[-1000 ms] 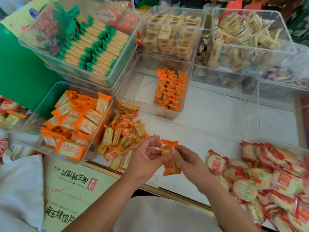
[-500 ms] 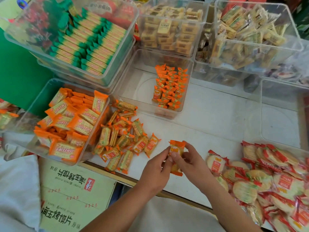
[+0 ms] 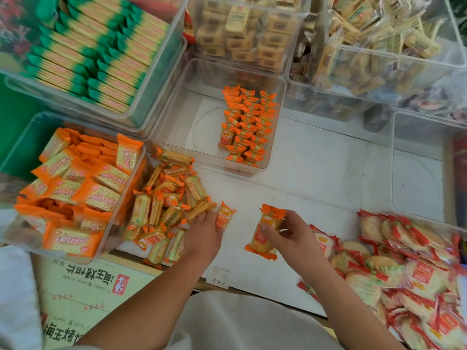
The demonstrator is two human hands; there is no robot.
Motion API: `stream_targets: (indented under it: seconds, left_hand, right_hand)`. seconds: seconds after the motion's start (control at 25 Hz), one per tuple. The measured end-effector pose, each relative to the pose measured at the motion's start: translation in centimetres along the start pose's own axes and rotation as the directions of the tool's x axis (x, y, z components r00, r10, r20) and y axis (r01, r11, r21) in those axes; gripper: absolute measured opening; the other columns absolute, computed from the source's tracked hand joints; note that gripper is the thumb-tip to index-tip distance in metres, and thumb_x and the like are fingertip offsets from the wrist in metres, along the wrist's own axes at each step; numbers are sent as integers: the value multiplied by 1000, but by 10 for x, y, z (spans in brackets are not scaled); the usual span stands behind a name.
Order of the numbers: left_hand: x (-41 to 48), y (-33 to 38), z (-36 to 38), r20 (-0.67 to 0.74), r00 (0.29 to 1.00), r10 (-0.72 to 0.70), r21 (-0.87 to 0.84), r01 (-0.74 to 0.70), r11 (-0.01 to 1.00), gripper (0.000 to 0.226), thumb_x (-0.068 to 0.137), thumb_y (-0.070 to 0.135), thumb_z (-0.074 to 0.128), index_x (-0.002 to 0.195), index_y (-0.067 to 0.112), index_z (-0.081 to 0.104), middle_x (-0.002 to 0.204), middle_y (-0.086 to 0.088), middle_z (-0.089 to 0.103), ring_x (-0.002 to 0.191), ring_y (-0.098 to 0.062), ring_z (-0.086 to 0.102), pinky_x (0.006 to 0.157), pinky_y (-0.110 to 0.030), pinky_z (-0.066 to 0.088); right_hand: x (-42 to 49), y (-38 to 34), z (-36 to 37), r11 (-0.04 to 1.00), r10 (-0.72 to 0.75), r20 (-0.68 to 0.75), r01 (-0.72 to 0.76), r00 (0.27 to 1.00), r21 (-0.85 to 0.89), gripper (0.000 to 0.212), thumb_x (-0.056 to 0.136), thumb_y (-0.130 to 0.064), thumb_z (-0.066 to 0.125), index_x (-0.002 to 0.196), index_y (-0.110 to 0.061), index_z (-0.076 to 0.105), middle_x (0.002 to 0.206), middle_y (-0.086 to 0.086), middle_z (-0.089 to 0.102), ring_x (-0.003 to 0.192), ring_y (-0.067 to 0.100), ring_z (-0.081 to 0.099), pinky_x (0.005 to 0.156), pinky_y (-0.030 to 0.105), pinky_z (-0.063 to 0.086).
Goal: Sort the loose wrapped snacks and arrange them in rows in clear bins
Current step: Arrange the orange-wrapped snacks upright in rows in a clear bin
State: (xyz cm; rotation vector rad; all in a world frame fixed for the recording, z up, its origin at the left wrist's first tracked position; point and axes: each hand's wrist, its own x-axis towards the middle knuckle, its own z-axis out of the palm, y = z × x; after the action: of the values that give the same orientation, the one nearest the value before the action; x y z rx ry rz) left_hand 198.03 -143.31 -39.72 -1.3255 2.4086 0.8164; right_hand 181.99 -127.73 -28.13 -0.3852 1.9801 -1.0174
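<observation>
From the head view, the right hand (image 3: pixel 290 233) pinches a small stack of orange packets (image 3: pixel 265 232) just above the counter (image 3: pixel 316 178), near its front edge, thumb on the top face so the packets stay squared, probably so they can go into a bin as one block. The left hand (image 3: pixel 202 233) lies over the right edge of the loose pile (image 3: pixel 166 205) at the counter's front left, fingers closing on one single packet (image 3: pixel 223 217) at the pile's rim, likely the next for the stack. The middle bin (image 3: pixel 177 117) toward the back holds tidy rows (image 3: pixel 246 125) against its right wall, the left part bare. Red packets (image 3: pixel 404 261) heap at the front right, unsorted.
</observation>
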Motion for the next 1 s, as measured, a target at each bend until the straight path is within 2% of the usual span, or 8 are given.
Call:
stream_targets:
  seconds: [0.16,0.28,0.44,0.52,0.68,0.84,0.92,1.0]
  left_hand:
    - [2,15,6,62,997,-38,-234,52,971,46,88,42,73,128,27,55,115,5,65,107,-21,63,82,-37,54]
    - [-14,30,-21,51,998,-47,-632,68,772,23,89,35,77,107,27,65,85,7,64,80,-17,60,68,-25,48]
    - [-43,44,-82,53,987,153,-843,-38,537,24,93,26,74,116,31,66,106,10,73,94,-17,68,75,-31,57]
    - [-52,47,-100,47,964,263,-833,-108,543,28,96,26,71,123,32,65,111,10,74,101,-13,70,79,-31,58]
    - [-56,43,-113,-27,952,306,-747,-222,626,29,103,41,55,131,45,59,125,7,61,117,-12,61,95,-39,55]
    - [-54,40,-133,-25,942,336,-692,-259,674,38,110,37,41,146,46,43,144,19,47,141,-5,41,112,-31,42]
    - [-59,52,-160,-49,899,435,-694,-344,633,44,112,30,35,154,42,33,154,21,42,145,2,35,115,-25,39]
    - [-57,39,-174,-145,800,582,-578,-547,606,50,113,16,24,163,18,19,168,-4,27,154,-16,24,125,-37,20]
  right_hand:
    - [3,-2,-2,1000,14,-24,-14,1000,-19,29,92,-45,73,116,-34,60,103,-11,72,83,0,69,65,18,57]
    - [6,-7,-4,1000,22,-46,-22,999,2,31,94,-40,71,120,-29,58,104,-9,70,78,-2,68,57,11,50]
    - [13,-20,2,1000,23,-4,-23,1000,16,31,97,-38,68,124,-30,55,111,-7,68,87,6,69,62,18,56]
    - [16,-33,12,998,-2,30,0,1000,57,28,99,-39,65,125,-33,56,114,-4,69,93,10,70,76,30,62]
    - [15,-63,45,990,-63,70,54,996,133,30,108,-42,43,138,-42,40,120,-18,64,103,-9,63,74,9,51]
    - [18,-87,67,950,-207,47,189,977,247,71,101,-66,30,162,-38,8,154,-16,45,140,2,45,113,32,43]
    - [31,-91,84,951,-221,32,208,975,229,81,97,-76,25,163,-40,-5,163,-26,24,149,-2,27,121,28,29]
    - [52,-65,102,957,-230,71,212,971,199,80,93,-83,25,160,-50,-2,153,-40,23,154,12,23,121,39,23]
